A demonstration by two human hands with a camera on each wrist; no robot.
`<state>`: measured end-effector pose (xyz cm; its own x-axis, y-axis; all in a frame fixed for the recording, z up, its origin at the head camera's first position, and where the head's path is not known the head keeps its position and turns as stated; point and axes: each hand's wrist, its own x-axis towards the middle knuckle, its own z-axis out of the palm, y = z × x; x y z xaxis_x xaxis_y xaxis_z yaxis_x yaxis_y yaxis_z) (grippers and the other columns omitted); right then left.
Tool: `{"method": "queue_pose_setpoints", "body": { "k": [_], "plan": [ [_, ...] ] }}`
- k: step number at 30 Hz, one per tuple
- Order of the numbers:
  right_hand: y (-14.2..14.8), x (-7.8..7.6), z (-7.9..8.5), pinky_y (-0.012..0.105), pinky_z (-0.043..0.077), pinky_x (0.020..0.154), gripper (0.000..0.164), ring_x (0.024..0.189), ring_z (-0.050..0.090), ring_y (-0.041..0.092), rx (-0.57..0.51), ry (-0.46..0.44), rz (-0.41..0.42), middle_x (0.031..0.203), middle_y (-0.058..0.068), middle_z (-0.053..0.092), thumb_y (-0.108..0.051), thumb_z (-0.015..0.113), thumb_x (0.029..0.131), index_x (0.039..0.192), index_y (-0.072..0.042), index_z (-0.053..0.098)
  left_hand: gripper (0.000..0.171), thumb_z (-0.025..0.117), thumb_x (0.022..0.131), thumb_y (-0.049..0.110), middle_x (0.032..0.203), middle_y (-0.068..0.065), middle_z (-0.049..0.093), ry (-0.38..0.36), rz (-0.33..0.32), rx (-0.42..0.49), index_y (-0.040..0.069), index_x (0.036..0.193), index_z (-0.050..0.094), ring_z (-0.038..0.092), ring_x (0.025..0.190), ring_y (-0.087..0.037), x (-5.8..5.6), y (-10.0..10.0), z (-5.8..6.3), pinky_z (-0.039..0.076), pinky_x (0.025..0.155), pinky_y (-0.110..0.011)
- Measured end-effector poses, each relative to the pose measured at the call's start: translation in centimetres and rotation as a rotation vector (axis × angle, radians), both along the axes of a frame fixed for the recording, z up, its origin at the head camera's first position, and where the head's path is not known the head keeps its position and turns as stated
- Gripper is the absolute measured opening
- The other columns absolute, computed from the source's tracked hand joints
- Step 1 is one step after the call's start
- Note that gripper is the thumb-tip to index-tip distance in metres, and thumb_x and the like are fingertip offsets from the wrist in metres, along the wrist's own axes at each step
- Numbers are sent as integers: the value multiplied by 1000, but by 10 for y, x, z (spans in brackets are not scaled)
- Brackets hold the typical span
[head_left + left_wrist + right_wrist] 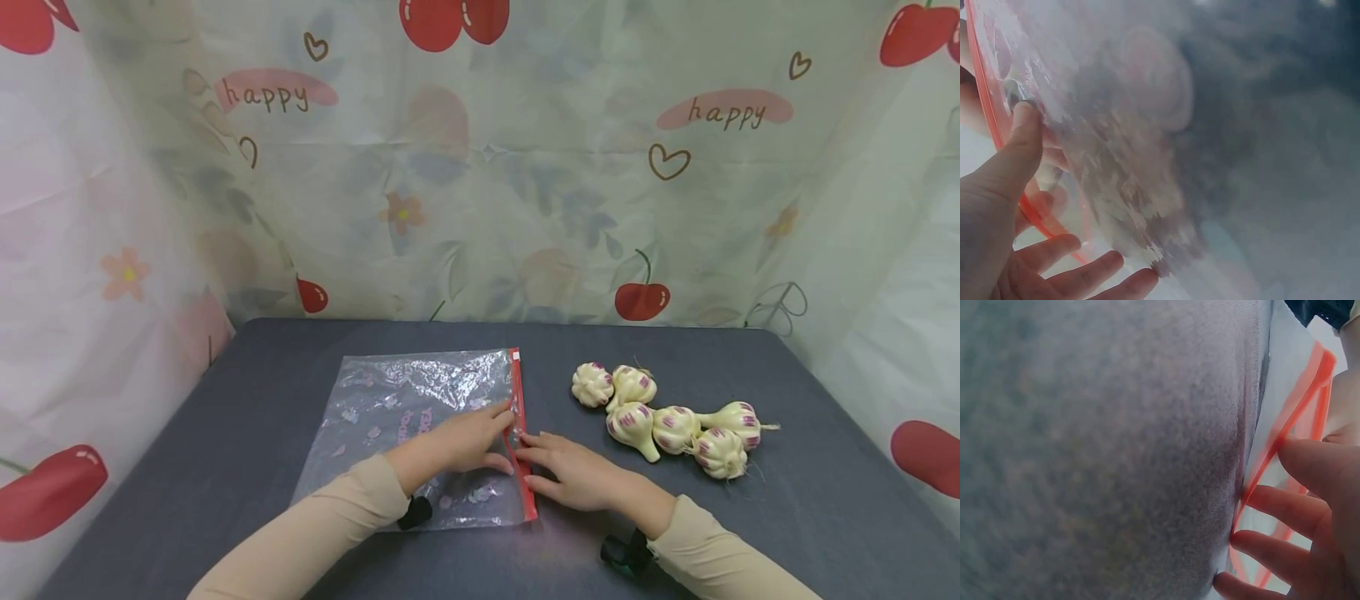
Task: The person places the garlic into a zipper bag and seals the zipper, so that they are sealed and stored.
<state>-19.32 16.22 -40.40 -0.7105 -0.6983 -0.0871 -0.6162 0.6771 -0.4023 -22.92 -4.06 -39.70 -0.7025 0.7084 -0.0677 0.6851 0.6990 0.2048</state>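
A clear plastic zip bag (420, 392) with a red zip strip (517, 379) lies flat, its strip side facing right. My left hand (468, 437) rests over the bag beside the strip, thumb and fingers spread apart. In the left wrist view, the thumb (1022, 128) touches the film near the red edge. From the right, my right hand (577, 475) touches the strip with fairly straight fingers. The right wrist view shows its thumb (1304, 456) and fingertips at the red edge, where two red strips stand apart.
Several garlic bulbs (677, 429) lie grouped on the dark cloth-covered table (277, 375), right of the bag. A printed curtain (487, 208) hangs behind and along both sides. Black wrist cameras (626, 552) sit under the cuffs.
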Motion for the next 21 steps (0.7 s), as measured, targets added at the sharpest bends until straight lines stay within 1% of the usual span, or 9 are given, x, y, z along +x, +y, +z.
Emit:
{"method": "queue_pose_setpoints", "body": {
  "k": [3,6,9,10,13,16,17,21],
  "plan": [
    [1,-1,-3,54,32,106,45,135,36,40,7,-4,1,145,17,41,-34,50,96,133,-8,51,49,64,81,50,150,-18,32,-2,10,19,13,110,48,62,106,-25,0,-1,0,51,75,-32],
    [2,-2,-4,55,31,106,46,135,36,41,5,-3,7,145,17,41,-36,50,96,133,-8,52,48,65,79,50,152,-18,27,-6,11,60,13,104,48,62,87,-18,0,-3,2,46,63,-25],
    [2,-2,-3,55,31,106,49,135,35,42,1,-8,7,145,17,41,-40,50,96,133,-8,52,46,66,79,49,153,-18,26,-4,9,101,12,101,49,61,81,-15,0,-6,3,43,62,-21],
    [2,-2,-3,56,32,105,50,134,36,42,7,9,15,145,17,42,-41,49,95,132,-8,52,46,66,79,48,152,-18,27,0,7,114,12,101,49,61,82,-15,1,-7,4,44,63,-22],
    [2,-2,-3,56,31,106,51,134,36,43,12,2,5,145,17,42,-43,51,94,132,-8,52,44,66,80,48,153,-15,27,10,12,132,13,101,50,62,84,-14,2,-10,6,45,65,-22],
    [1,-2,-3,56,30,107,51,135,35,42,30,0,-8,145,16,41,-43,53,93,131,-10,53,41,65,81,47,153,-12,28,14,22,143,15,99,49,59,78,-12,3,-13,9,43,61,-21],
    [1,-3,-3,56,29,108,50,136,33,42,29,-16,-19,146,15,40,-42,55,92,131,-10,53,40,65,81,47,153,-11,29,18,23,147,15,97,48,57,75,-10,4,-14,11,42,59,-20],
    [1,-4,-5,57,28,107,51,137,31,43,42,6,-22,147,15,38,-44,55,91,131,-12,53,38,67,80,45,151,-10,33,60,4,182,15,92,46,50,65,-9,8,-17,19,37,53,-19]
  ]
}}
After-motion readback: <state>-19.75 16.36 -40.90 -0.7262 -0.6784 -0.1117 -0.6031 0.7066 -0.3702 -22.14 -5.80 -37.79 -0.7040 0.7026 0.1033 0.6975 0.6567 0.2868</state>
